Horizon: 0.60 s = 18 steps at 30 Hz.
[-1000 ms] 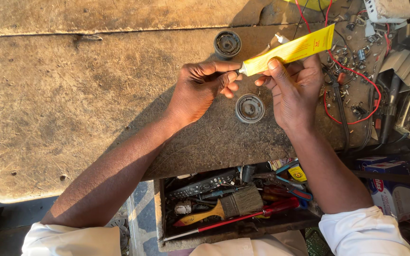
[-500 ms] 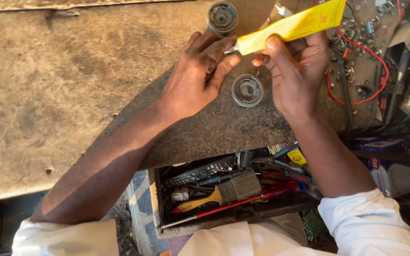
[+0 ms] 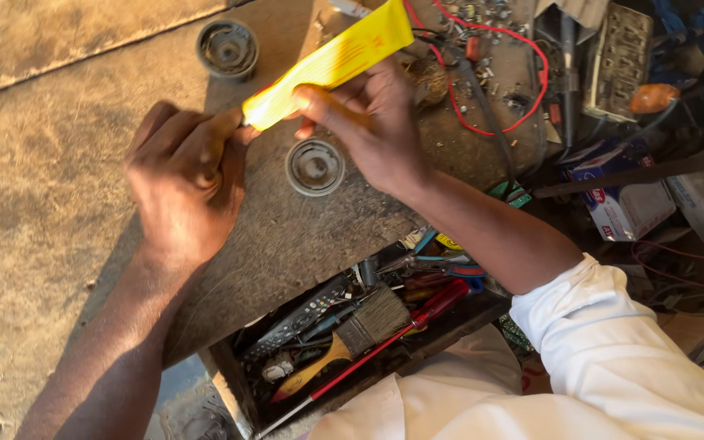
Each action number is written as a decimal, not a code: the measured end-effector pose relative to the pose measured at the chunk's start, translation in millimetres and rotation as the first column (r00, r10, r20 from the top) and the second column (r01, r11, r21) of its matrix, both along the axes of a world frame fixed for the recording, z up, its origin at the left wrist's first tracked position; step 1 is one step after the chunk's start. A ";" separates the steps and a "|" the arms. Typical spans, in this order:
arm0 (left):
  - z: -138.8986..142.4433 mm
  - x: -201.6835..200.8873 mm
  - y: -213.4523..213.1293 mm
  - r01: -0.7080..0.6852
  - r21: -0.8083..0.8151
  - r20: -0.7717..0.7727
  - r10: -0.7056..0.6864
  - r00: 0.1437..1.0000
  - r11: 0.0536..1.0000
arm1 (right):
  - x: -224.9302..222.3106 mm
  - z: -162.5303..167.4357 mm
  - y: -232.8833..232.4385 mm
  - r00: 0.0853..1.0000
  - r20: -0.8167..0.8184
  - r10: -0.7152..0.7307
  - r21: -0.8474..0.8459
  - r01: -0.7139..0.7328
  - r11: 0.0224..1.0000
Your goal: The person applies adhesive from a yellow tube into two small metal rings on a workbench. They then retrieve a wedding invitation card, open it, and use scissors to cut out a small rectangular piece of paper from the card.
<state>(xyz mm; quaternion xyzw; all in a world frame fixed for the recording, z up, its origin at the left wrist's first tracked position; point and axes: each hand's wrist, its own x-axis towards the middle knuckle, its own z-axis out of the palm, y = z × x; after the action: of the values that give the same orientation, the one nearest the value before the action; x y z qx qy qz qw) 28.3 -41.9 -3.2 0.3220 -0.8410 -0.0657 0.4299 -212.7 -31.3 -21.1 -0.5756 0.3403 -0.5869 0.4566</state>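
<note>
Worn brown wooden surface [image 3: 59, 244] fills left and centre of view

Open dark drawer [image 3: 352, 342] below surface edge, packed with tools: wooden-handled paintbrush [image 3: 352, 338], red-handled screwdriver [image 3: 385, 334], black remote control [image 3: 303, 314]

Left hand [image 3: 185, 183] curled, fingertips pinched at nozzle end of yellow squeeze tube [image 3: 327, 65]

Right hand [image 3: 364, 118] grips tube body above surface, thumb pressed on it

Red wire [image 3: 523, 81] loops right of hands

Two round grey metal parts on surface: one [image 3: 314, 167] just below tube, other [image 3: 227, 47] well apart, upper left
</note>
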 end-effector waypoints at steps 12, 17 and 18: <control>22.3 -19.4 5.5 -0.073 -0.298 0.191 0.134 0.972 0.952 | -13.9 21.3 13.7 0.957 0.134 -0.259 -0.135 0.276 0.951; 42.4 -22.8 37.9 -0.084 -0.330 0.293 0.186 0.938 0.940 | -40.1 20.6 38.6 0.746 -0.460 -0.481 -0.041 0.523 0.851; 48.7 -27.0 47.8 -0.076 -0.328 0.308 0.183 0.934 0.942 | -42.8 20.6 45.2 0.689 -0.597 -0.411 0.065 0.552 0.831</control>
<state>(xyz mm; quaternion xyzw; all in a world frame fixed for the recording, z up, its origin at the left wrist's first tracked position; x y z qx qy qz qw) 1.3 5.9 45.5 0.3122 -0.8780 0.1519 0.3296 -255.5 13.9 -0.5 -0.5509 0.6666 -0.4461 0.2307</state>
